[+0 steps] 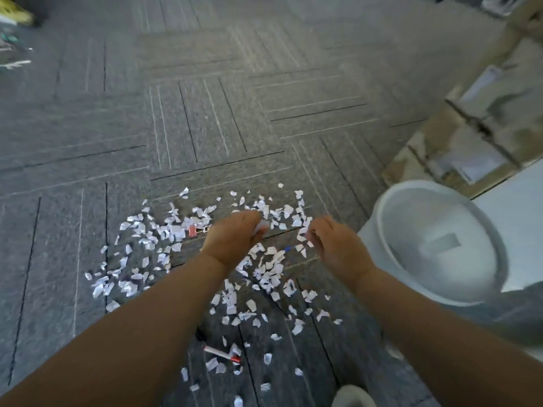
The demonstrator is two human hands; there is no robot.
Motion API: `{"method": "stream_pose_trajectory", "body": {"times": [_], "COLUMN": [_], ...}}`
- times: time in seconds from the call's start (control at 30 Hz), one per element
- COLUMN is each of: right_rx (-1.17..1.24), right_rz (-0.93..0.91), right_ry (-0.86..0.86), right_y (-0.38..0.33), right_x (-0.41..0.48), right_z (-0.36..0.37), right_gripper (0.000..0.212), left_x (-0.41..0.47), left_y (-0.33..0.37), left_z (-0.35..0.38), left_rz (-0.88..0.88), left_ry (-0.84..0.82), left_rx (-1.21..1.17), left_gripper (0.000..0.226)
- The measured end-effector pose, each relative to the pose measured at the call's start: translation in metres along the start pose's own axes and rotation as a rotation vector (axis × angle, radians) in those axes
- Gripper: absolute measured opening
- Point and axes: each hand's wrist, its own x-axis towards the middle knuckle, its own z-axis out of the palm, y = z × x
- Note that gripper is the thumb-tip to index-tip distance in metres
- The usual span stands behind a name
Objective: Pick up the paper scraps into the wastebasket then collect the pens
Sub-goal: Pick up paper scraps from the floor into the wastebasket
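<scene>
Covering the floor: grey striped carpet tiles (205, 118), laid crosswise.
Paper scraps (152, 239): strewn over the carpet beneath both hands.
Wastebasket (411, 274): white, just right of the scraps.
Pens: blue pen (286, 249) between the hands; red-capped pen (221, 353) nearer.
Left hand (232, 239): curled round white scraps.
Right hand (338, 245): fingers curled over scraps; hold unclear.

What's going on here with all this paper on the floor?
A person is gathering scraps off the carpet. The left hand grips a few. The right hand reaches down among them with curled fingers; whether it holds any is unclear. The wastebasket stands to the right. Most scraps lie scattered, and a red-capped pen and a blue-tipped pen lie untouched among them.
</scene>
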Motion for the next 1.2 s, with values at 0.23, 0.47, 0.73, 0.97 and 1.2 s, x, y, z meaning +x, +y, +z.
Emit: {"method": "stream_pose_trajectory", "body": {"times": [0.23,0.47,0.73,0.97,1.2], "right_rx": [-0.147,-0.297,-0.295,-0.291,-0.278], "right_rz": [0.305,0.691,0.686,0.708,0.653], "right_ry": [0.187,-0.150,-0.007,-0.109,-0.127], "right_y": [0.077,0.125,0.139,0.151,0.132], "right_x": [-0.053,-0.081,-0.100,-0.132,-0.128], "right_z": [-0.105,-0.117,-0.127,-0.137,-0.138], "right_gripper": [0.015,0.049,0.043,0.050,0.055], "left_x": [0.037,0.051,0.096,0.109,0.092], "left_y": [0.125,0.194,0.245,0.260,0.255], "left_z": [0.002,0.033,0.084,0.117,0.104], "left_rz": [0.253,0.345,0.447,0.394,0.474], "left_ry": [0.068,0.002,0.041,-0.476,-0.498], "left_rx": [-0.146,-0.137,-0.067,0.256,0.367], "left_gripper": [0.031,0.027,0.021,0.070,0.064]}}
